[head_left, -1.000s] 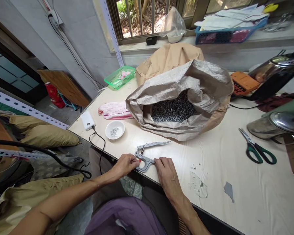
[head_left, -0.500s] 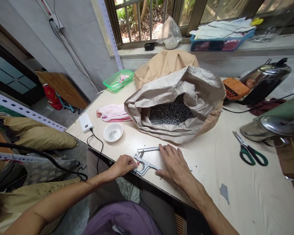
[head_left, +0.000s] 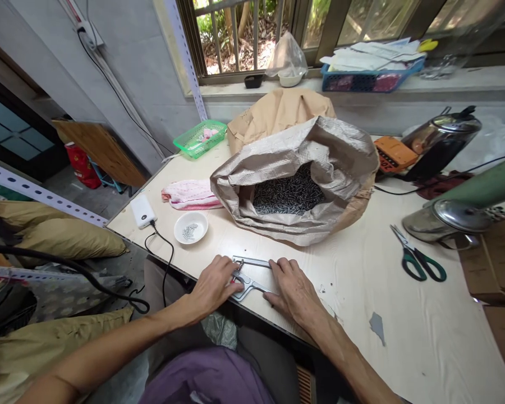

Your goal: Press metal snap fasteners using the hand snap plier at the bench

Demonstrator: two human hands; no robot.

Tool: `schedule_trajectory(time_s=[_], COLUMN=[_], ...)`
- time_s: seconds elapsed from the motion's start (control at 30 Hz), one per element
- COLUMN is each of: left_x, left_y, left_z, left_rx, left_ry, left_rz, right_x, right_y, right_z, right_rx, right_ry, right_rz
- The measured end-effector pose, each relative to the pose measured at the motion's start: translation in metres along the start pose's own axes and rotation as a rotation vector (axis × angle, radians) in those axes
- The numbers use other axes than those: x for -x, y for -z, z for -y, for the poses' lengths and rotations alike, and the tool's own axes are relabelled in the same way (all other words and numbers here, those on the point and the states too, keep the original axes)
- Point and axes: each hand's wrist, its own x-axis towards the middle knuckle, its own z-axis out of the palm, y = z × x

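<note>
A grey metal plier-like hand tool (head_left: 249,283) lies on the table near its front edge, its two long handles spread apart. My left hand (head_left: 217,283) is closed over the head of the tool, fingers at the hinge and thumb below, hiding most of the spring and red part. At the other end, my right hand (head_left: 292,286) spans the handles, with fingers on the upper one and thumb on the lower one. A small white bowl (head_left: 202,235) holding little silver pins stands just beyond my left hand. Behind the tool, an open woven sack (head_left: 273,227) contains many dark metal pieces.
Black-and-green scissors (head_left: 416,264) and a grey scrap (head_left: 377,328) lie to the right. A white power bank (head_left: 142,211) with a black cable, a pink-and-white cloth (head_left: 190,194) and a green basket (head_left: 193,147) are at the left. A metal kettle (head_left: 444,132) stands back right.
My left hand has gone from pinching at the tool's red part to covering its head. My right hand stays at the handles, which appear slightly closer together. The view has shifted slightly.
</note>
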Motion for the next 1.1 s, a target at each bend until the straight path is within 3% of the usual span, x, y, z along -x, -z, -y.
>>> schedule_trajectory(time_s=[0.1,0.17,0.3,0.53,0.8,0.93,1.03,1.1], left_x=[-0.021,-0.036,-0.053,-0.052,-0.051,-0.049,-0.038,-0.027], left_y=[-0.009,-0.013,-0.011,-0.011,-0.022,-0.017,0.004,0.021], left_z=[-0.010,-0.014,-0.016,-0.019,-0.024,-0.021,-0.006,0.005], left_rx=[-0.094,-0.140,-0.228,-0.276,-0.243,-0.190,-0.052,0.036], left_ry=[-0.252,-0.307,-0.301,-0.330,-0.270,-0.242,-0.231,-0.135], left_rz=[0.052,0.122,0.227,0.242,0.276,0.192,0.007,-0.121], right_x=[0.002,0.003,0.005,0.008,0.014,0.012,0.015,0.020], right_y=[0.001,0.002,0.003,0.002,-0.005,-0.003,0.004,0.009], right_z=[0.002,0.004,0.007,0.019,0.020,0.008,0.000,-0.001], right_rx=[0.000,0.023,0.105,0.203,0.062,0.037,-0.024,-0.067], right_ry=[-0.014,-0.029,-0.095,-0.093,-0.106,-0.104,-0.087,-0.097], right_rz=[0.023,0.039,0.044,-0.010,-0.028,-0.015,-0.084,-0.137])
